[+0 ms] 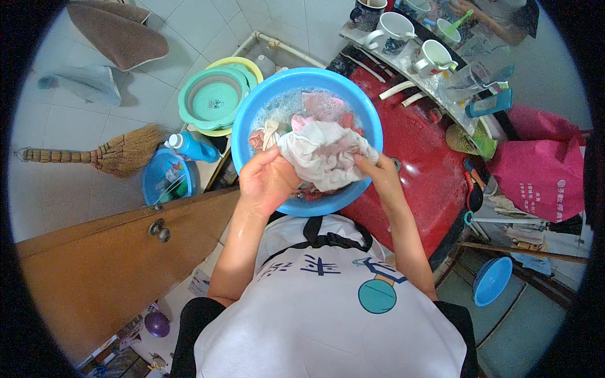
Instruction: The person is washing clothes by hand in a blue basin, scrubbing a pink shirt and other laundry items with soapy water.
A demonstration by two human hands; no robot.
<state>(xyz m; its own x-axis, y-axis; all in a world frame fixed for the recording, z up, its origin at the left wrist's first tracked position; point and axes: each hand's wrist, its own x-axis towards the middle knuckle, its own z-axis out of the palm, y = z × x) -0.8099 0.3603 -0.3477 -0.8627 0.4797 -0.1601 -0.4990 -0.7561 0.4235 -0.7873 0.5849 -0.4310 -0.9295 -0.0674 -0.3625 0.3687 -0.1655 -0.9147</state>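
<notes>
Both hands hold a wet, bunched white cloth [326, 153] over a round blue plastic basin [373, 118]. My left hand [269, 177], palm turned up, has the cloth's left end between thumb and fingers. The cloth's right end is gripped by my right hand [378, 167]. Under and behind it, sudsy water [283, 101] in the basin holds pink and reddish fabric [324, 105] and a cream cloth piece [271, 134]. The cloth hides part of the basin's contents.
Right of the basin lies a red sink surface [425, 189], below a shelf with mugs [392, 30]. At left are green collapsible basins [189, 101], a blue bottle [201, 149], a straw broom [127, 149] and a wooden door [118, 264]. A pink bag [539, 170] hangs at right.
</notes>
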